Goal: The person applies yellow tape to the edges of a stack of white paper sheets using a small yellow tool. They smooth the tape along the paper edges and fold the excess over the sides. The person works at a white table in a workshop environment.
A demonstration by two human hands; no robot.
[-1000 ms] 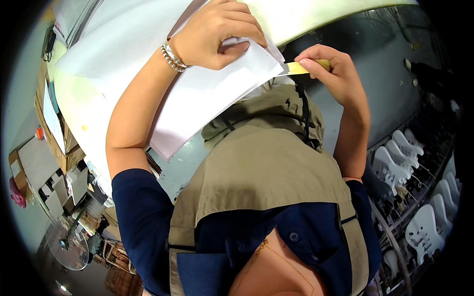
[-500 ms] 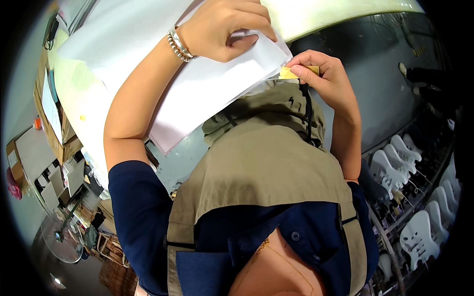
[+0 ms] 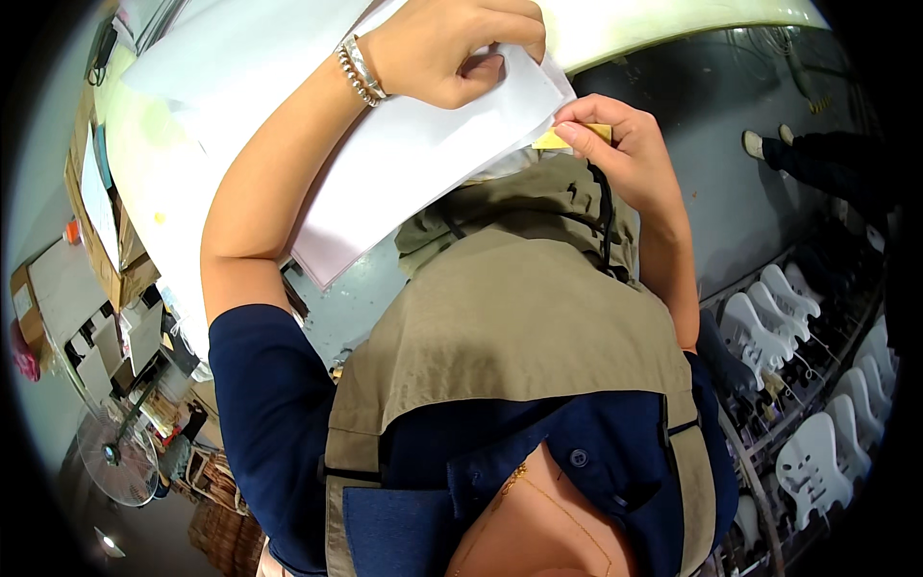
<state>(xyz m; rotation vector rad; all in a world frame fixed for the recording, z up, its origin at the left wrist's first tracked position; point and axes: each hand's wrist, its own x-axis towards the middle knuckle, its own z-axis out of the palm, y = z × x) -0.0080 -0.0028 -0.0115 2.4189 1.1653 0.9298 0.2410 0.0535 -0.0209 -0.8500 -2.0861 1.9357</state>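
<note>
A stack of large white paper sheets (image 3: pixel 423 154) lies at the table's near edge. My left hand (image 3: pixel 457 53), with a silver bracelet and beads at its wrist, rests over the upper part of the stack, its fingers curled. What those fingers hold, if anything, is hidden. At the stack's right corner, my right hand (image 3: pixel 620 144) pinches a small yellow strip (image 3: pixel 552 139) between thumb and fingers. The strip sits beside the sheets' edge, partly covered by the hand. Whether it touches the paper, I cannot tell.
The pale table (image 3: pixel 673 17) curves across the top. Cardboard boxes (image 3: pixel 133 279) and a standing fan (image 3: pixel 113 452) are to the left. White guitar bodies (image 3: pixel 812 462) hang on a rack at lower right. A person's shoes (image 3: pixel 753 144) show on the grey floor.
My left hand has shifted slightly up and right over the paper. My right hand and the yellow strip have moved a little left. The person at far right has moved further into view.
</note>
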